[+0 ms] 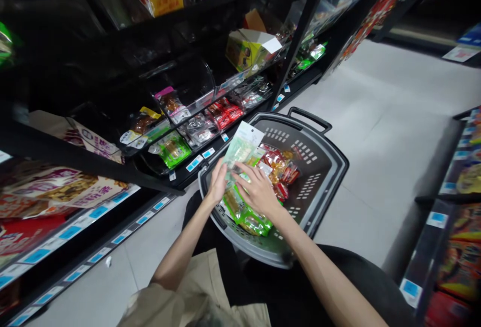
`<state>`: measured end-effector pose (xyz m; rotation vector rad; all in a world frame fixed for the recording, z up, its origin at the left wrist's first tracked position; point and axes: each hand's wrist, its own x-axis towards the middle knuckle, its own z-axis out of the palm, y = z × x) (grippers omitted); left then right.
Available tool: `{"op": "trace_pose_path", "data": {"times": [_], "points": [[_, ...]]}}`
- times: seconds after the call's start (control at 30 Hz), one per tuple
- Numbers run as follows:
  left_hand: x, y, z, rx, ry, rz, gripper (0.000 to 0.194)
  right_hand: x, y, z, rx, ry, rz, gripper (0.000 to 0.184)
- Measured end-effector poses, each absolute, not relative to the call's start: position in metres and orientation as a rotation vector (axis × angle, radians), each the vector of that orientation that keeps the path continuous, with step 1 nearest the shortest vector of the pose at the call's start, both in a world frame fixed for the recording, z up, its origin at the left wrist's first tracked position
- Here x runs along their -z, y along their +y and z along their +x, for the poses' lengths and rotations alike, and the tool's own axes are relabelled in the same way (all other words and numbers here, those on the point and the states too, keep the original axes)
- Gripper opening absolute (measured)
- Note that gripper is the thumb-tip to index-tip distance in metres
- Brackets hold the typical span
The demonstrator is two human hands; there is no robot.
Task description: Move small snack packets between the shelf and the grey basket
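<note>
Over the basket, my left hand (pixel 218 181) is closed on the lower left side of a pale green snack packet (pixel 241 145) with a white top. My right hand (pixel 259 187) reaches in from the right, its fingertips gripping the packet's lower end. The packet tilts toward the shelf. Below it, a grey plastic shopping basket (pixel 326 194) holds bright green snack packets (pixel 259 226) near my hands and red snack packets (pixel 288 171) farther in. My right hand partly covers these packets.
Black shelving (pixel 225 11) runs along the left, with loose snack packets on the bottom shelf, including green packets (pixel 173 149) and red ones (pixel 225 111). A yellow-green carton (pixel 250 48) sits above. Another stocked shelf (pixel 438 219) stands right. Pale floor tiles (pixel 370 166) lie between.
</note>
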<state>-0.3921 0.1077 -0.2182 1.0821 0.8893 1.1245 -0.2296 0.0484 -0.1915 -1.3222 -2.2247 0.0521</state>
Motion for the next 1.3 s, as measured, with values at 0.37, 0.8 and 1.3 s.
{"op": "trace_pose_path", "data": {"times": [0.37,0.8,1.3], "points": [[0.205,0.106,-0.392,-1.126,0.888,1.969,0.025,0.198,0.062,-0.229,-0.807,-1.285,-1.379,0.037],[0.22,0.116,-0.386,-1.088,1.137,1.677,0.034,0.213,0.068,-0.236,-0.996,-1.078,-1.265,0.045],[0.207,0.12,-0.396,-1.324,1.16,1.116,0.04,0.252,0.034,-0.23,-1.194,-2.753,-2.11,0.074]]}}
